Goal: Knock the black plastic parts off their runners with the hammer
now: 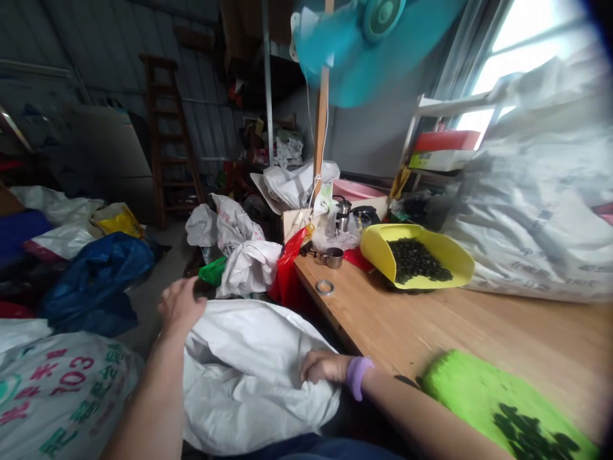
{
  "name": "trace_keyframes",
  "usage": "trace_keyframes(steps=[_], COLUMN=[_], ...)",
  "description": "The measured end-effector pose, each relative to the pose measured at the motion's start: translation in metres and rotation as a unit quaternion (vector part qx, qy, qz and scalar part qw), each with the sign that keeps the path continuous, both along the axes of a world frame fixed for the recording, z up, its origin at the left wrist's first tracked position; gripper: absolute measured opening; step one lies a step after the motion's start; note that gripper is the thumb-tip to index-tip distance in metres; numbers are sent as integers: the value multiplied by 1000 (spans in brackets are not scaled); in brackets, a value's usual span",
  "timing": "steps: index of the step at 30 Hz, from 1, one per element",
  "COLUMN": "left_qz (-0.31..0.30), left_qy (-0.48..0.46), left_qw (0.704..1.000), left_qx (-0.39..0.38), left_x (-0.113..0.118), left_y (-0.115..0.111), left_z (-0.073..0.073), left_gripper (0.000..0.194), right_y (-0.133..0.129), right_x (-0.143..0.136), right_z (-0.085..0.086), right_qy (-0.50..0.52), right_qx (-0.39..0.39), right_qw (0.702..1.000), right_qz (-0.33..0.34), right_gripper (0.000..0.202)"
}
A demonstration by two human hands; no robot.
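A large white woven sack (pixel 253 364) stands below me with its mouth spread wide. At its left rim is my left hand (pixel 182 303), its fingers bent over the edge of the fabric. My right hand (pixel 323 367), with a purple band at the wrist, is closed on a fold at the sack's right side. On the table, right of the sack, lies a bright green plastic piece (pixel 460 377) with small dark flat pieces on it. A yellow scoop (pixel 376 246) farther back holds a heap of similar dark pieces (pixel 416 259). The sack's bottom is out of sight.
The wooden table (pixel 383 326) carries a metal cup (pixel 334 257) and a grey ring of tape (pixel 325 287). A fan (pixel 354 57) spins above. Bulky white sacks (pixel 536 211) crowd the right; a printed bag (pixel 67 390) and a blue bag (pixel 100 275) lie left.
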State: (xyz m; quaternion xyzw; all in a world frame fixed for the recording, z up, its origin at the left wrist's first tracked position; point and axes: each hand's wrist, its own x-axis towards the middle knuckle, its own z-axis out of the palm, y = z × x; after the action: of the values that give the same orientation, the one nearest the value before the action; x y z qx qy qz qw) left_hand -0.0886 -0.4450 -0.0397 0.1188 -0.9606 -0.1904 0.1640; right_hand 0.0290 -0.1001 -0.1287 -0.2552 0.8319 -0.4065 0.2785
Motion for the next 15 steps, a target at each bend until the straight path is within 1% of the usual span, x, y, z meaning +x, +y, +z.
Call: trace_keyframes(steps=[1,2,3,4,5,6,7,9,10,11,12,13,14,15], left_qz=[-120,-243,-348,-422,-460,-461,-438,-391,-385,-392,-399,-387,-355,-311], left_qy=[29,29,-3,-59,-116,-160,-176,-155,-131,-106,-81,-67,-66,-83], left_qw=[992,970,938,905,880,871,878,902,908,909,910,917,930,944], left_qx=[-9,-7,-1,-3,-20,-47,-72,-97,-98,-92,-83,-74,-69,-69], left_x=[-1,-1,0,2,6,11,15,22,24,25,24,23,21,18], left_y=[17,35,51,65,77,86,92,97,98,99,100,100,101,101], left_z=[3,4,1,-5,-15,-27,-40,-63,-70,-72,-70,-64,-56,-49], left_gripper=[52,50,50,54,58,61,58,44,41,40,41,41,39,36], right_y=[0,1,1,1,1,1,0,-2,-3,-4,-5,-5,-4,-3], right_x=[0,-1,-3,-4,-5,-6,-6,-7,-8,-9,-10,-12,-13,-15], right_z=[0,1,1,1,1,0,-2,-5,-6,-7,-8,-10,-11,-12], right_qy=[-3,-5,-6,-8,-8,-8,-7,-1,6,16,30,44,57,68], right_qx=[-9,-16,-22,-27,-30,-32,-32,-26,-20,-12,-2,10,26,42], right_qw=[1000,1000,1000,999,999,999,999,998,997,995,991,986,978,970], right_qz=[-11,-17,-20,-23,-27,-34,-42,-62,-77,-99,-128,-163,-198,-229], right_gripper=[28,28,27,25,25,24,23,19,16,15,16,18,21,22])
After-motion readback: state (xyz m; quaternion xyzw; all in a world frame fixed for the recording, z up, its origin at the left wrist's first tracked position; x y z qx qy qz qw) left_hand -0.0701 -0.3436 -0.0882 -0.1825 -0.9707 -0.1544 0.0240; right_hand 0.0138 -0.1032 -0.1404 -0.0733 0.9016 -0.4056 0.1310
